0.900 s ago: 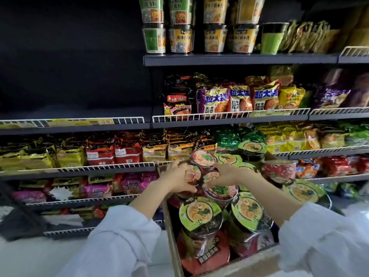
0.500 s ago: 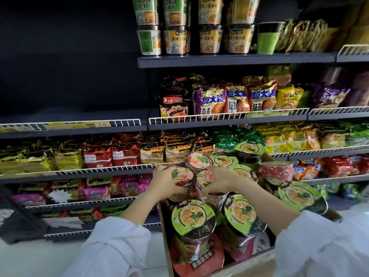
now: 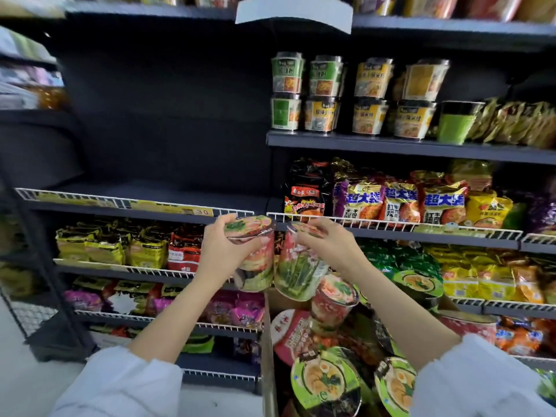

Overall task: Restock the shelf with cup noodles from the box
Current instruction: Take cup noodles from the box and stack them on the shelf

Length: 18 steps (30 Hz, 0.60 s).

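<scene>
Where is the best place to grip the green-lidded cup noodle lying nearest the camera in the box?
Judging by its pose, take the green-lidded cup from above, fingers spread round the lid rim. It sits lid-up in the box with neighbours packed against its sides, so only the top edge is free.

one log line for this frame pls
phase: carry | left hand: holds left cup | right hand: holds right cup | cups: above box | shelf: not yet stocked
</scene>
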{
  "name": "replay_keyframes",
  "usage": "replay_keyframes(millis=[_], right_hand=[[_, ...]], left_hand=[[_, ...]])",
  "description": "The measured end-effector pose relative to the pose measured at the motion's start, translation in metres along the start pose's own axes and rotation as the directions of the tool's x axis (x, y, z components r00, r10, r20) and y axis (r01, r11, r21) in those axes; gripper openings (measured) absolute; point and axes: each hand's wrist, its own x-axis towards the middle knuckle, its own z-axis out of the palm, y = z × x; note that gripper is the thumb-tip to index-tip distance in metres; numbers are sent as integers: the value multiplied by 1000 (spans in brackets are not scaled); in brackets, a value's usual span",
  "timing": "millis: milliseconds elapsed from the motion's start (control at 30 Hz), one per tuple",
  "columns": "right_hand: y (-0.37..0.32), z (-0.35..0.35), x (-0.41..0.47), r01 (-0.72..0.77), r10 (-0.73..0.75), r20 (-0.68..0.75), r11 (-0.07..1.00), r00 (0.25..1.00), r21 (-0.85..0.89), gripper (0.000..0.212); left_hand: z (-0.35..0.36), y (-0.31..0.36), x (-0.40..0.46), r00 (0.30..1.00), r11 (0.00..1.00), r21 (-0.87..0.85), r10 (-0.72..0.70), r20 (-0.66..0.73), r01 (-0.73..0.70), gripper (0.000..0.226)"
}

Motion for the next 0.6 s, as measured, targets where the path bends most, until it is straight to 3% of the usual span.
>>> replay_keyframes(millis=[133, 267, 367, 500, 600], right_hand=[[-40, 37, 26, 116, -111, -59, 990, 992, 84, 43], [-84, 85, 73, 166, -152, -108, 977, 982, 133, 44], [-117, 115, 110, 157, -129, -167, 973, 978, 171, 45], [-152, 148, 149, 141, -86, -234, 962, 968, 232, 41], [-165, 167, 179, 144, -54, -334, 957, 941, 250, 38]], left_hand=[[-49, -18, 31, 997, 996, -76, 39, -71, -44, 86], [-100, -41, 78, 991, 989, -85, 114, -72, -120, 78], [-136, -68, 121, 988, 987, -56, 150, -42, -152, 64], [-173, -101, 171, 987, 985, -61, 161, -20, -162, 62], [-186, -108, 203, 985, 983, -73, 167, -52, -171, 44]])
